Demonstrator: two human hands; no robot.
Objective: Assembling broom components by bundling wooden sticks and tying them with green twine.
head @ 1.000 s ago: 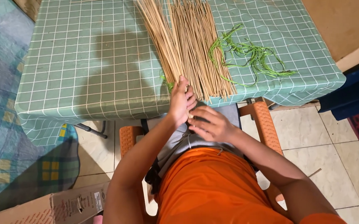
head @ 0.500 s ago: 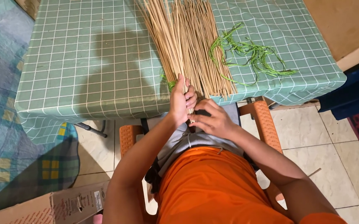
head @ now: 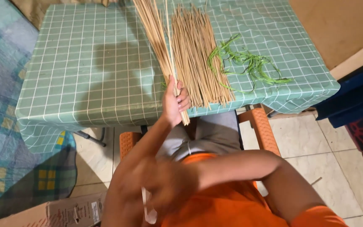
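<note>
Blurring across the near edge of the view, the right hand (head: 171, 191) sits low in front of the orange shirt (head: 231, 201), pulled to the left across the body; whether it is open or closed cannot be told, though a pale thin strip (head: 148, 208) shows just beside it. To the near left a cardboard box (head: 51, 212) lies on the tiled floor. Farther out, the left hand (head: 174, 103) is closed around the near end of a bundle of thin tan sticks (head: 156, 38), gripping it at the near edge of the surface (head: 85, 63), which wears a green checked cloth. The bundle slants away to the far side. Just to its right a second, flatter heap of sticks (head: 198, 54) lies on the cloth, and right of that rests a loose tangle of green strands (head: 248, 65). An orange plastic chair (head: 261, 130) shows under the surface edge.
</note>
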